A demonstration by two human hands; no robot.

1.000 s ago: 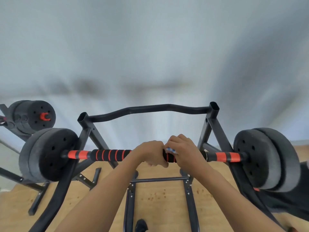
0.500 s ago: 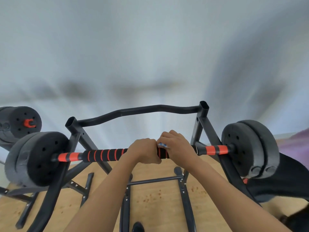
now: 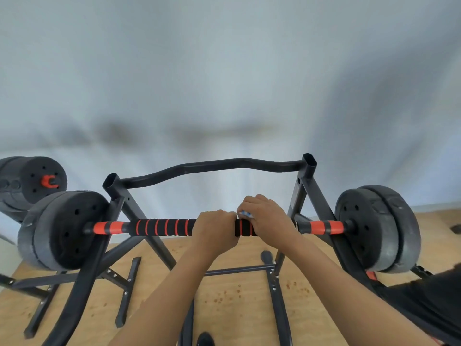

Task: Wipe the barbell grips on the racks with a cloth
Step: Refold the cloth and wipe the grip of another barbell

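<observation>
Pale grey wall (image 3: pixel 224 71), blurred and streaked, fills the view from nine o'clock round through twelve to three, and light wooden floor (image 3: pixel 237 295) with small reddish specks lies across the six o'clock side. A black steel rack (image 3: pixel 308 166) stands on that floor, its wavy crossbar running just above centre, and a barbell rests across it from nine to three o'clock. The barbell grip (image 3: pixel 162 227), black foam ringed with orange bands, sits at the middle of the bar between two orange collars (image 3: pixel 109 228). Both forearms reach up from six o'clock and meet on the grip, knuckles uppermost. The left hand (image 3: pixel 214 231) is curled fully round the grip with its fingers wrapped over the top, holding the foam itself. The right hand (image 3: pixel 268 218), touching the left at its one o'clock side, is likewise curled over the grip, and a small blue-and-white corner of the cloth (image 3: pixel 245 214) shows at its thumb side, pressed between palm and foam; the rest of the cloth is hidden under the hand. Dark weight plates (image 3: pixel 62 228) hang at the nine o'clock end and another pair (image 3: pixel 374 228) at three. A second loaded bar (image 3: pixel 32 181) sits at ten o'clock, apart from the rack. A dark shoe tip (image 3: pixel 205 339) shows at six o'clock.
</observation>
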